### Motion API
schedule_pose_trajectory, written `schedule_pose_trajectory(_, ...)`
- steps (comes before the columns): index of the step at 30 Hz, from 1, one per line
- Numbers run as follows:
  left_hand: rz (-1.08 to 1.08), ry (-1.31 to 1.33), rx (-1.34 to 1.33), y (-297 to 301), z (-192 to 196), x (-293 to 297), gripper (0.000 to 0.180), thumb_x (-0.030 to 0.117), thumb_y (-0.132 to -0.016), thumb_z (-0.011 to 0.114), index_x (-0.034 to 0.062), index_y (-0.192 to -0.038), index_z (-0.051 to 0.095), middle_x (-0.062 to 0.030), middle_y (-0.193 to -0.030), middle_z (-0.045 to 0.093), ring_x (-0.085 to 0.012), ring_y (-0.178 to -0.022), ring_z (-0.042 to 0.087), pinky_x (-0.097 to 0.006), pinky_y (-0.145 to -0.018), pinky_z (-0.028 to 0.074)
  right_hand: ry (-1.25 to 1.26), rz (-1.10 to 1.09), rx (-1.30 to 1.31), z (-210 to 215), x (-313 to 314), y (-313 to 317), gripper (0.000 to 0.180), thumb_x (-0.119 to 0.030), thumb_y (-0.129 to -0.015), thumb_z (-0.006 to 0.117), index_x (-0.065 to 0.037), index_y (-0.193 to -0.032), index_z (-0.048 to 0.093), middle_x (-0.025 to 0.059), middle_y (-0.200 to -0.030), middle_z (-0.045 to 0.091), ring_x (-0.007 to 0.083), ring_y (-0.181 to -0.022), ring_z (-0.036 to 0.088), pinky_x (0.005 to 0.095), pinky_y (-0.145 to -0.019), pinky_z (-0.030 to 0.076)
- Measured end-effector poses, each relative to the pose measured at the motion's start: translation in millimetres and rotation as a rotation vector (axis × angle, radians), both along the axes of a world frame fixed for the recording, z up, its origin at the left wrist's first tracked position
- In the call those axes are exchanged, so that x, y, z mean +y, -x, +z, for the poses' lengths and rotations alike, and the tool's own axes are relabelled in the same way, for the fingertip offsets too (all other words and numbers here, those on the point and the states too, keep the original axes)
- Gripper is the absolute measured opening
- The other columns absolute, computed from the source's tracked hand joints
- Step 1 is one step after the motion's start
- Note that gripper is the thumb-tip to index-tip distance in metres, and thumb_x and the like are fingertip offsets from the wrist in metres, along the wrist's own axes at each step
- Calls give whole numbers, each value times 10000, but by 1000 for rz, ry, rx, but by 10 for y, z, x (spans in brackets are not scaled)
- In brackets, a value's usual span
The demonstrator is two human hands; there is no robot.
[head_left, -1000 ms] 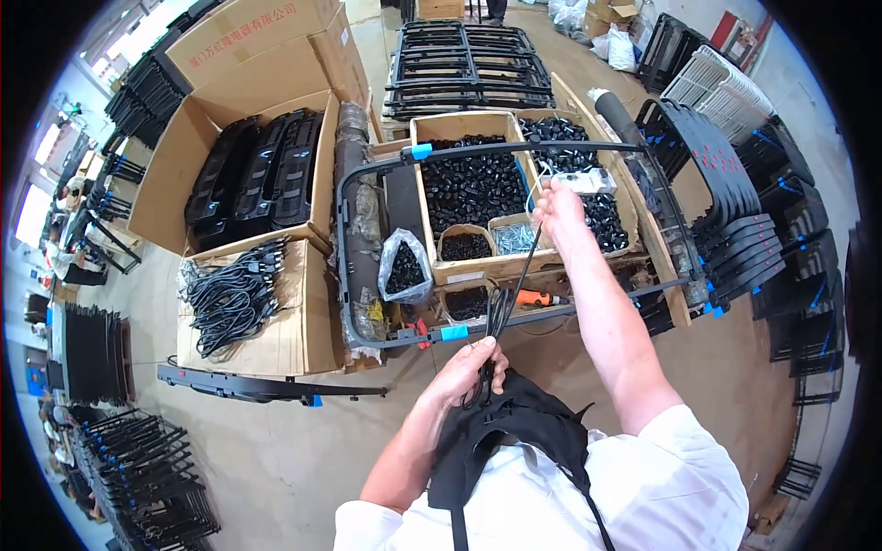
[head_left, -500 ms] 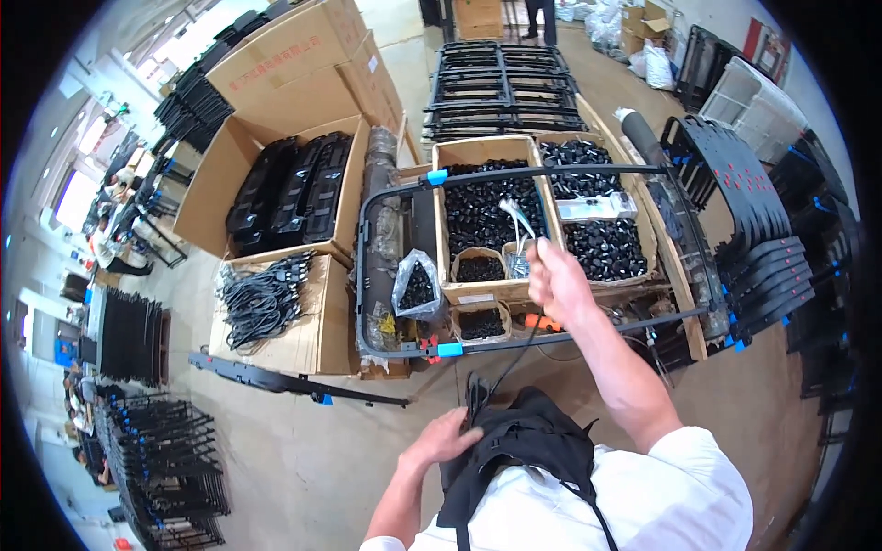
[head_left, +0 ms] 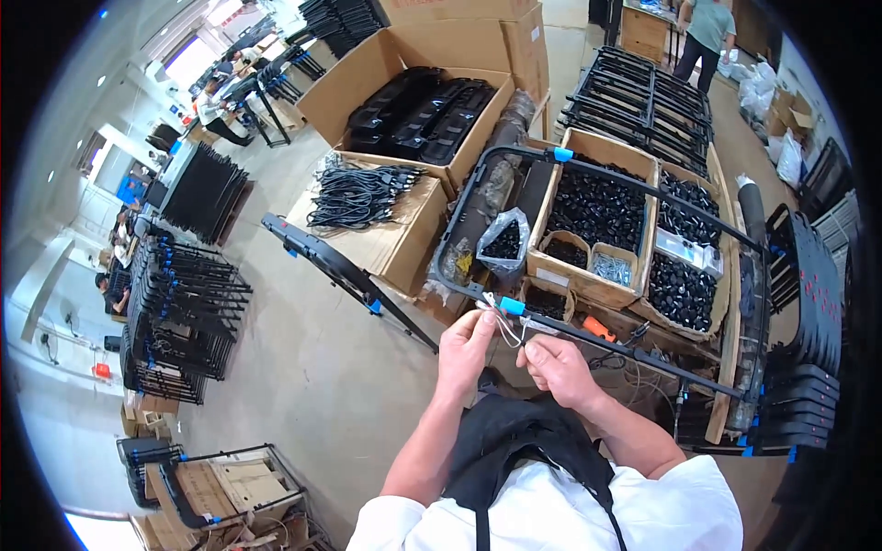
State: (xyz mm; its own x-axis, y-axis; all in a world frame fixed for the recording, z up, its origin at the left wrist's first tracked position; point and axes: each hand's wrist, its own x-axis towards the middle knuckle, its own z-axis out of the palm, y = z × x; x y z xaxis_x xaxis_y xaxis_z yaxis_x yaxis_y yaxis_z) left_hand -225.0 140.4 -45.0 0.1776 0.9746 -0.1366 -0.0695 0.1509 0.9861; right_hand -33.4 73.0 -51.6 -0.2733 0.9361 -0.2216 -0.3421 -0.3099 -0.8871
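Some thin, pale white wires point(head_left: 506, 332) made a loose loop a little below the middle of the view, between the left hand point(head_left: 467, 354) and the right hand point(head_left: 557, 370). The left thumb and finger were pinched on the wires, just beside the bright blue band point(head_left: 512, 307) on the near bar of a long black metal tube frame point(head_left: 680, 369). The right thumb and finger were squeezed close together on what looked like the end of a slim black cable point(head_left: 523, 343), where the wires came out. It was too small to tell whether any wire tip touched the metal. To do this well, the right hand needed to hold the cable firmly but with no pull, so the thin wires were not tugged. The left hand likely did best close to the wire tips, since soft wires could bend if pinched far back. Lining up the tips would have helped, and any twist was best smoothed out first. The bar's edge could maybe scrape the wires, so slow, small moves seemed wise.
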Motion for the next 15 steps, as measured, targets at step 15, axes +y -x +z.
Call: schedule_pose_trajectory(15, 139, -141, 544, 604, -267, 131, 118, 105, -1016, 723, 24, -1102, 718, -93, -1013, 774, -157, -973, 724, -327, -856, 575, 33, -73, -474, -520, 193, 747, 353, -291, -1115, 548, -16, -950, 696, 51, -698, 603, 153, -581, 537, 328, -552, 428)
